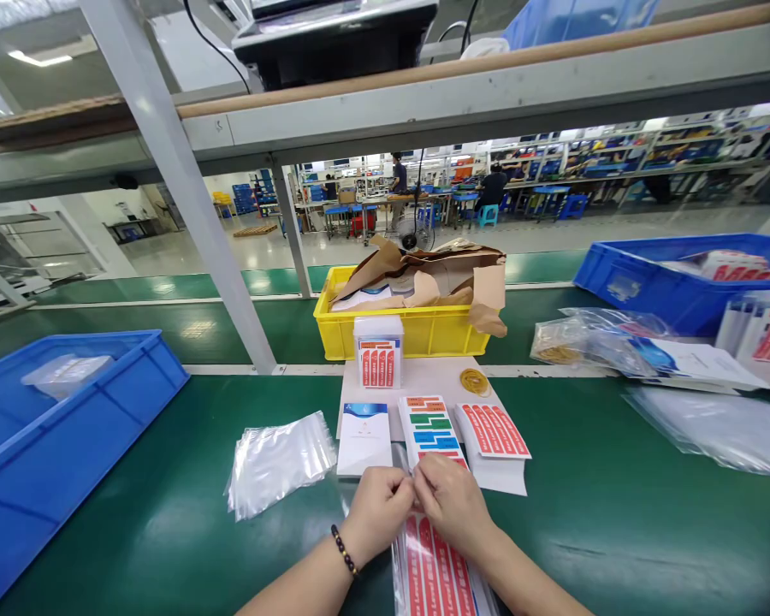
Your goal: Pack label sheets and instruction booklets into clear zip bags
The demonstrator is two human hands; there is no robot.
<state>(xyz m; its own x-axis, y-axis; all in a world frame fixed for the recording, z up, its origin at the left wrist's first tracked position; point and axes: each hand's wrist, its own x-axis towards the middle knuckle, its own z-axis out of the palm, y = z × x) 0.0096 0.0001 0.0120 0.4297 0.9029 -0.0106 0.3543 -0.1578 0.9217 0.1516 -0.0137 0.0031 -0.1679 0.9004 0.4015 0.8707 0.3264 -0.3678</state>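
Observation:
My left hand (377,512), with a beaded bracelet at the wrist, is closed in a pinch at the top edge of a clear plastic bag (399,556). Beside it, touching, my right hand (454,503) pinches the same edge. Inside the bag lies a sheet of red labels (437,565). Just beyond my hands are a white-and-blue booklet (364,441), a stack of multicoloured label sheets (429,423) and a stack of red label sheets (495,432). Flat clear bags (279,462) are piled to the left. The pinching fingertips are partly hidden.
A yellow bin (411,329) with torn brown paper stands behind a pack of labels (380,364) and yellow rubber bands (475,382). Blue bins stand left (90,402) and right (667,282). More plastic bags (719,428) lie right. A metal post (186,188) rises at left.

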